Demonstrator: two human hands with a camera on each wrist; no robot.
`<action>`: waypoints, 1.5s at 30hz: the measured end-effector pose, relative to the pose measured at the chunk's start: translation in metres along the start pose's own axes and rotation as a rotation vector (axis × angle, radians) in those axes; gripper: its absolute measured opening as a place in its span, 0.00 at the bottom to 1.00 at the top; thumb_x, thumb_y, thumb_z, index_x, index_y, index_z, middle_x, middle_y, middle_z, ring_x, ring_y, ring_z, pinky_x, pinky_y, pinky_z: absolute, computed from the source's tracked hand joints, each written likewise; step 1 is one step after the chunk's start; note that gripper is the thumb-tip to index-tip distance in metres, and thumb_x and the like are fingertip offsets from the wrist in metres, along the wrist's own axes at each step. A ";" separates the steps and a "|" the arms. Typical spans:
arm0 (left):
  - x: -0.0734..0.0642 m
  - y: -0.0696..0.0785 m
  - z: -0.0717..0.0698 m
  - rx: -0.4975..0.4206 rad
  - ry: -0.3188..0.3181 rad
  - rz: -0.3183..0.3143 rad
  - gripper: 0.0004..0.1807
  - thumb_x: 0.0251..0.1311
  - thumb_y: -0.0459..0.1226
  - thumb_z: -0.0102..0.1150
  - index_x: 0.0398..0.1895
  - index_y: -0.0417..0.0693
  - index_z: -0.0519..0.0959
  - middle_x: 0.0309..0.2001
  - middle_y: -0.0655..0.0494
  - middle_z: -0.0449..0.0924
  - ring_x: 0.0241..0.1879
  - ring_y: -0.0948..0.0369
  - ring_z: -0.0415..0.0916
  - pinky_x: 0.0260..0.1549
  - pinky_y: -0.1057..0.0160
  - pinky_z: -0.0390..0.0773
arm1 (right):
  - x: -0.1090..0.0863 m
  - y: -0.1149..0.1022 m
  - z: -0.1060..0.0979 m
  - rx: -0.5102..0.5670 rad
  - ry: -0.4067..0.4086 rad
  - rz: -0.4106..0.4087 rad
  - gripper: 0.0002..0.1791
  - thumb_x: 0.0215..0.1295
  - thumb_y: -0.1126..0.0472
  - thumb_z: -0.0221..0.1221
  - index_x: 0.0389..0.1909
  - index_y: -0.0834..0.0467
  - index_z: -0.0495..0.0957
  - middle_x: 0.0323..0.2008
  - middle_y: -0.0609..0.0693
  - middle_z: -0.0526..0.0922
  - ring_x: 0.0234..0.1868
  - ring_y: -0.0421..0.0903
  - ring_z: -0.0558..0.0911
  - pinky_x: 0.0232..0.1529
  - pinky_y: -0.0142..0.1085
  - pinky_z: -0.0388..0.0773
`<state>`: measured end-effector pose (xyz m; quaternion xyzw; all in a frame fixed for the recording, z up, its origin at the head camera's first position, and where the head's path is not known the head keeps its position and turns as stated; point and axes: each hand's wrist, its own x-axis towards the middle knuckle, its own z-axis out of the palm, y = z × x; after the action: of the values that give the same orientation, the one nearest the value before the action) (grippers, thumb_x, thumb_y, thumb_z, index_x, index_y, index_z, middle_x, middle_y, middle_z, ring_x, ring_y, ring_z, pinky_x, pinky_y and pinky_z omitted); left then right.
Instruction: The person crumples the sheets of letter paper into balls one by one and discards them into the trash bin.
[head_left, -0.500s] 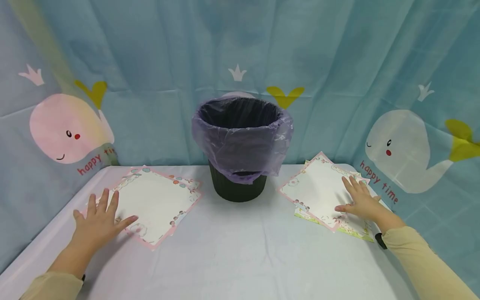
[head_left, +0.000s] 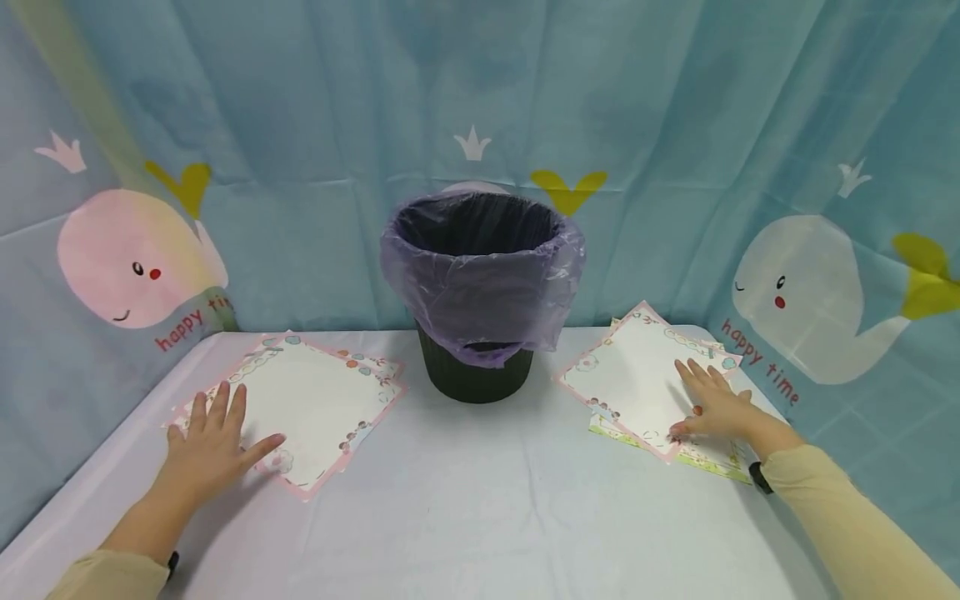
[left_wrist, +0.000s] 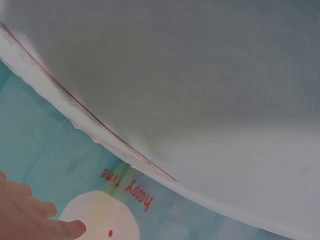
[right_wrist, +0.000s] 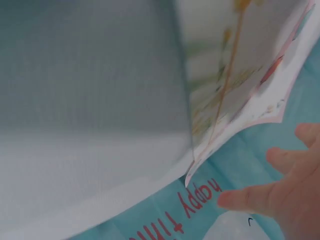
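Note:
My left hand (head_left: 206, 454) is spread over the near left corner of a stack of pink-bordered paper sheets (head_left: 315, 408), nothing in its grasp. On the other side, my right hand (head_left: 716, 407) has its fingers spread over the right part of another stack of decorated sheets (head_left: 626, 379); a green-edged sheet (head_left: 712, 467) pokes out beneath. In the left wrist view the left fingers (left_wrist: 55, 227) show at the lower left corner. The right wrist view has the right fingers (right_wrist: 250, 199) extended close to the sheets' curled edge (right_wrist: 250, 117).
Between the two stacks, at the back of the white-covered table (head_left: 465, 500), stands a dark trash bin (head_left: 476, 379) lined with a purple plastic bag (head_left: 487, 300). A blue curtain (head_left: 315, 250) with whale prints hangs behind and at both sides.
My left hand has shifted slightly to the right over its sheets. The right hand has moved a little left and lower over its stack. The sheets and bin stay in place.

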<state>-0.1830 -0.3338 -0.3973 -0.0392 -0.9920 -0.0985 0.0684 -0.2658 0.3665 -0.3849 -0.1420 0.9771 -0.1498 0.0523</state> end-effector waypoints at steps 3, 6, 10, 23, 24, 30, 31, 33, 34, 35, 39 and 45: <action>0.000 0.011 0.000 -0.010 0.014 0.044 0.56 0.65 0.63 0.47 0.74 0.29 0.35 0.73 0.27 0.31 0.69 0.29 0.25 0.51 0.20 0.40 | 0.001 0.004 -0.003 0.007 -0.018 -0.013 0.68 0.45 0.37 0.70 0.75 0.63 0.38 0.72 0.72 0.40 0.68 0.78 0.38 0.47 0.83 0.34; -0.001 0.027 0.000 -0.007 0.030 0.104 0.55 0.64 0.61 0.51 0.74 0.29 0.40 0.73 0.28 0.37 0.70 0.30 0.32 0.52 0.22 0.45 | 0.003 0.008 -0.004 0.028 -0.038 -0.021 0.67 0.45 0.38 0.71 0.75 0.65 0.41 0.72 0.73 0.41 0.68 0.78 0.38 0.46 0.83 0.33; -0.002 0.053 0.003 0.003 0.064 0.231 0.52 0.62 0.59 0.55 0.74 0.33 0.46 0.73 0.32 0.46 0.70 0.34 0.41 0.54 0.25 0.52 | 0.005 0.014 -0.001 0.022 -0.073 0.002 0.67 0.45 0.36 0.71 0.74 0.65 0.42 0.72 0.73 0.41 0.68 0.78 0.39 0.46 0.83 0.36; 0.009 0.155 0.023 -0.041 0.052 0.661 0.46 0.63 0.55 0.58 0.73 0.37 0.53 0.72 0.39 0.54 0.69 0.38 0.53 0.56 0.34 0.65 | 0.010 0.014 0.000 0.086 -0.178 -0.041 0.65 0.49 0.40 0.71 0.72 0.73 0.43 0.69 0.79 0.40 0.66 0.81 0.38 0.58 0.75 0.39; 0.012 0.162 0.025 -0.051 0.029 0.680 0.45 0.63 0.55 0.57 0.72 0.35 0.54 0.72 0.38 0.54 0.69 0.38 0.53 0.56 0.35 0.65 | 0.010 0.013 0.001 0.105 -0.185 -0.049 0.65 0.49 0.41 0.71 0.71 0.74 0.43 0.69 0.79 0.40 0.66 0.82 0.37 0.59 0.74 0.37; 0.028 0.202 0.037 -0.075 -0.077 0.769 0.45 0.65 0.55 0.55 0.71 0.31 0.55 0.72 0.35 0.53 0.69 0.39 0.54 0.59 0.39 0.64 | 0.011 0.011 0.006 0.158 -0.202 -0.059 0.65 0.49 0.41 0.71 0.72 0.73 0.41 0.70 0.79 0.38 0.66 0.81 0.35 0.58 0.74 0.35; 0.031 0.208 0.038 -0.082 -0.088 0.771 0.45 0.65 0.55 0.55 0.72 0.31 0.54 0.72 0.36 0.52 0.69 0.39 0.54 0.60 0.40 0.64 | 0.011 0.011 0.007 0.161 -0.200 -0.060 0.65 0.49 0.41 0.71 0.72 0.73 0.41 0.70 0.78 0.38 0.66 0.81 0.34 0.59 0.74 0.35; 0.037 0.221 0.041 -0.096 -0.111 0.762 0.46 0.64 0.56 0.55 0.72 0.32 0.53 0.73 0.37 0.51 0.69 0.39 0.54 0.61 0.40 0.63 | 0.012 0.010 0.008 0.159 -0.198 -0.052 0.66 0.49 0.41 0.71 0.72 0.73 0.40 0.70 0.78 0.38 0.67 0.81 0.34 0.59 0.74 0.35; 0.041 0.227 0.043 -0.104 -0.123 0.754 0.46 0.64 0.56 0.55 0.73 0.33 0.53 0.73 0.37 0.50 0.69 0.39 0.53 0.61 0.40 0.63 | 0.012 0.010 0.008 0.157 -0.197 -0.045 0.66 0.49 0.40 0.71 0.72 0.72 0.40 0.70 0.78 0.38 0.67 0.80 0.34 0.59 0.73 0.35; 0.044 0.233 0.044 -0.111 -0.143 0.740 0.46 0.65 0.56 0.55 0.73 0.33 0.52 0.74 0.37 0.49 0.70 0.39 0.52 0.61 0.40 0.62 | 0.013 0.010 0.008 0.155 -0.197 -0.038 0.67 0.48 0.40 0.70 0.72 0.72 0.40 0.70 0.77 0.38 0.67 0.80 0.34 0.60 0.73 0.35; 0.059 0.256 0.050 -0.122 -0.213 0.689 0.47 0.65 0.57 0.54 0.74 0.34 0.51 0.74 0.38 0.47 0.71 0.41 0.50 0.65 0.44 0.58 | 0.015 0.011 0.008 0.123 -0.200 0.005 0.68 0.46 0.37 0.69 0.73 0.71 0.40 0.71 0.75 0.39 0.68 0.78 0.34 0.59 0.74 0.36; 0.077 0.289 0.052 -0.176 -0.294 0.606 0.47 0.66 0.56 0.54 0.74 0.35 0.48 0.75 0.39 0.44 0.72 0.45 0.48 0.68 0.48 0.54 | 0.013 0.010 0.011 0.067 -0.200 0.066 0.68 0.46 0.33 0.67 0.74 0.66 0.39 0.73 0.70 0.41 0.70 0.75 0.38 0.49 0.82 0.37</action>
<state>-0.2397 -0.0358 -0.3823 -0.3515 -0.9222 -0.1524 -0.0526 -0.2792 0.3691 -0.3993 -0.1223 0.9655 -0.1659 0.1592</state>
